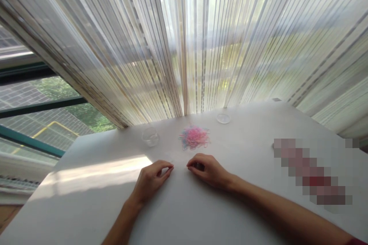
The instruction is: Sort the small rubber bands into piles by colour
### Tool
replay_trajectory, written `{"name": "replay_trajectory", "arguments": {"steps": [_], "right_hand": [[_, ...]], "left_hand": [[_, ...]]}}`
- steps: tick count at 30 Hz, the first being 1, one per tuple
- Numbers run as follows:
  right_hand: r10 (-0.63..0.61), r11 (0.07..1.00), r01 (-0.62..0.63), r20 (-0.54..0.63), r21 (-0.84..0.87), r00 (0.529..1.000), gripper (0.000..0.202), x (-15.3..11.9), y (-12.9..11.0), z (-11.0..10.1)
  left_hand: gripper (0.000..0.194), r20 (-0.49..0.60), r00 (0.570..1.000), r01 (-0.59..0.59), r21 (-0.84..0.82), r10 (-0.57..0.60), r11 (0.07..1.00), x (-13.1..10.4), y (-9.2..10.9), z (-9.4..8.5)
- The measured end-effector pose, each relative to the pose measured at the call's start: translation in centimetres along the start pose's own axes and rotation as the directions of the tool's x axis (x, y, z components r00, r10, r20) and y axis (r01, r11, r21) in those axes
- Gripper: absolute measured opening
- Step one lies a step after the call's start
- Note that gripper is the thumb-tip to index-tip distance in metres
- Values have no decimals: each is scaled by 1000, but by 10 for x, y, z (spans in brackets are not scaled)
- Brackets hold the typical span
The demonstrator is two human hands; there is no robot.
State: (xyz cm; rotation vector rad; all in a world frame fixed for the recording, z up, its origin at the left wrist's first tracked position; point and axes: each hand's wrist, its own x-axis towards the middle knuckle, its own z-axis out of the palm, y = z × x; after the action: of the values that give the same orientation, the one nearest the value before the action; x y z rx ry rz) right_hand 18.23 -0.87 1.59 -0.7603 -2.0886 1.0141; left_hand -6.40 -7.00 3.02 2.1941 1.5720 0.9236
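A loose pile of small pink, blue and orange rubber bands (195, 138) lies on the white table just beyond my hands. My left hand (152, 178) rests low over the table, thumb and fingertips pinched together. Facing it across a small gap, my right hand (208, 170) is pinched the same way, nearest to the pile. Anything between either set of fingertips is too small to make out. Behind my left hand stands a clear round container (150, 137). A clear round lid (223, 118) lies flat to the right of the pile, near the curtain.
The white table (86, 214) reaches to a striped sheer curtain (184, 46) at its far edge. Sunlight falls across the table's left part. A pixelated patch (313, 172) hides something on the right. A window (43, 99) shows at left.
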Motion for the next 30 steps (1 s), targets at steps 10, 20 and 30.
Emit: {"name": "replay_trajectory", "arguments": {"steps": [10,20,30], "right_hand": [[-28,999,29,7,-37,1000,11,-1,-3,-2],[-48,997,48,6,-57,999,13,-2,-2,-2],[85,993,-82,-41,85,996,11,-1,-1,1]], "left_hand": [[25,23,997,68,72,-70,995,3,-9,-10],[25,-29,994,106,130,-103,986,4,-12,-7],[22,18,999,-49,-14,50,999,0,15,12]]}}
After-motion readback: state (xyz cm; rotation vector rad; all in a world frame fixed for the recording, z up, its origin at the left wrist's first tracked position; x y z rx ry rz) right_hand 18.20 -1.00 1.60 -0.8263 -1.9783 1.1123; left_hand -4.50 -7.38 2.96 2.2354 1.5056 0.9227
